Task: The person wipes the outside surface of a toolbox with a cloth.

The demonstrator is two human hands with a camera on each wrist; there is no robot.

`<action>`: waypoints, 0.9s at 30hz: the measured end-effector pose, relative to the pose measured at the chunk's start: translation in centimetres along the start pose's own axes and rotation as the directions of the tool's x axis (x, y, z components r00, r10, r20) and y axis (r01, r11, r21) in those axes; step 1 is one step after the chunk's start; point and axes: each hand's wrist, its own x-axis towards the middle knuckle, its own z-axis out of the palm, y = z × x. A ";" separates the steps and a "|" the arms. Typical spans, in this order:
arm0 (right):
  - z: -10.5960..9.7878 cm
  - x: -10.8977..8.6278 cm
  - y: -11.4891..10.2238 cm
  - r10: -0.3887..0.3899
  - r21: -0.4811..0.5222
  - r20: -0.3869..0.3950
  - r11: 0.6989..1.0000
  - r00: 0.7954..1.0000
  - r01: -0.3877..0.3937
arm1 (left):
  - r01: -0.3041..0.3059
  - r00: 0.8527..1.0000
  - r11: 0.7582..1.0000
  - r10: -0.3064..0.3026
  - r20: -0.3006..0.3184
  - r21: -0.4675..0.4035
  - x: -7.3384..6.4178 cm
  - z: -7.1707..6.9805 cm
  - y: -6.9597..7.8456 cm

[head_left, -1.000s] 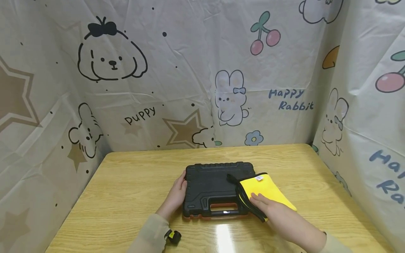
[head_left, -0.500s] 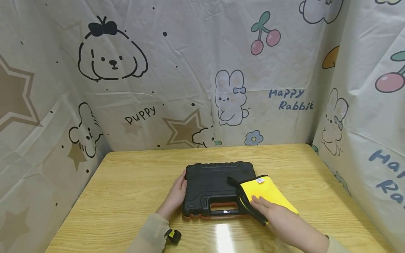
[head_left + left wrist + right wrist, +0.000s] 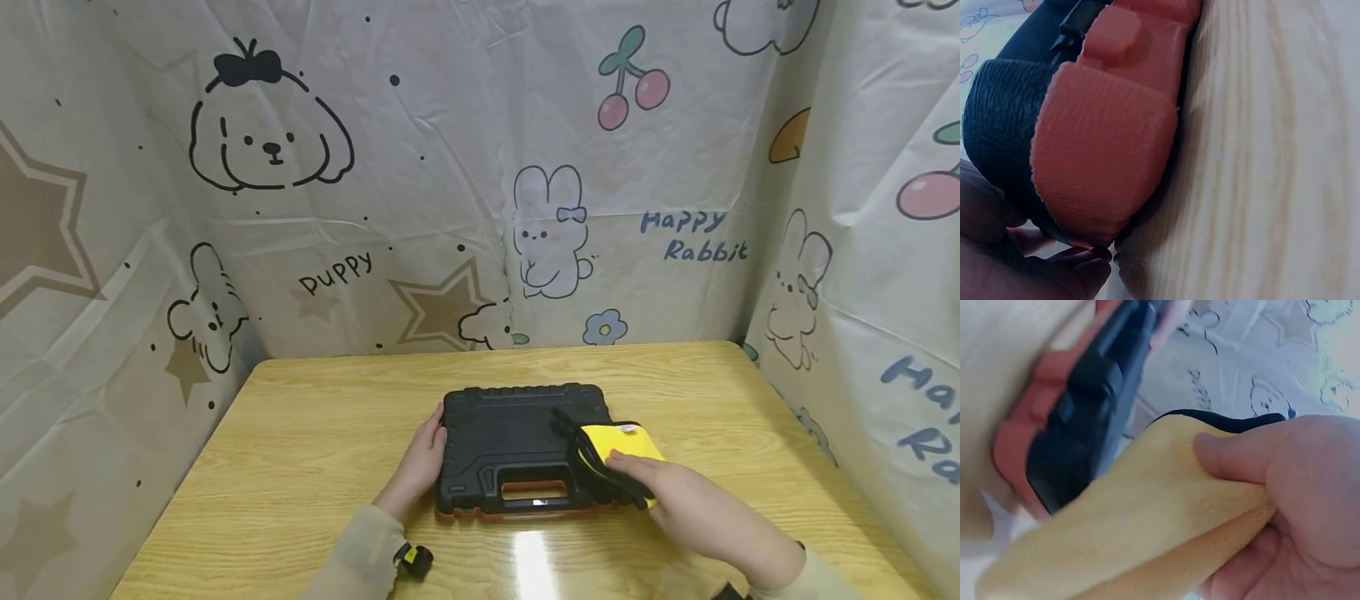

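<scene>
A black tool case (image 3: 510, 433) with an orange-red base lies flat on the table, its carry handle toward me. My left hand (image 3: 416, 467) holds the case by its left side. In the left wrist view, its fingers (image 3: 1088, 272) are low at the case's end, close to the tabletop. My right hand (image 3: 697, 504) grips a folded yellow cleaning cloth (image 3: 626, 442) with black edging over the case's right front corner. The right wrist view shows the thumb (image 3: 1229, 456) on top of the cloth (image 3: 1141, 500), the other fingers partly hidden beneath.
The wooden table (image 3: 322, 433) reaches back to a patterned curtain (image 3: 420, 208) that encloses it behind and on both sides. A black and yellow strap piece (image 3: 414, 561) hangs at my left sleeve.
My right hand has moved slightly right with the cloth, which now tilts and shows less of its yellow face. My left hand and the case have stayed in place.
</scene>
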 end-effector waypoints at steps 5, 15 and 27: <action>-2.1 0.1 1.2 0.030 0.055 -0.084 0.998 0.996 -0.025 | 0.001 1.000 1.000 -0.001 -0.001 -0.003 0.0 0.0 0.1; -4.9 0.9 4.5 0.080 0.047 -0.232 0.996 0.970 -0.071 | 0.006 1.000 1.000 -0.006 -0.007 -0.005 -0.1 0.0 0.1; -7.0 2.4 8.3 0.165 -0.009 -0.273 0.985 0.948 -0.174 | 0.005 1.000 1.000 -0.005 -0.006 -0.005 -0.1 0.1 0.1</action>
